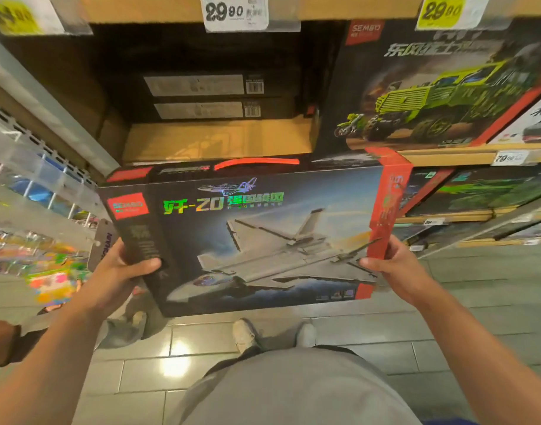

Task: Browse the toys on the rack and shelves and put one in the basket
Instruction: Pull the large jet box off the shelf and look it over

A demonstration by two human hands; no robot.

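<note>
Jet toy box (257, 240) held out in front of the shelf's front edge, below the gap in the wooden shelf (220, 139) it likely came from. Left hand (122, 271) clamps the box's left lower edge, thumb over the front face; right hand (395, 265) clamps the right lower edge the same way. Two-sided grip keeps the wide box level, front face up, probably for reading. Green truck box (431, 96) sits upright on the shelf at right. Basket not visible; drop not yet done.
</note>
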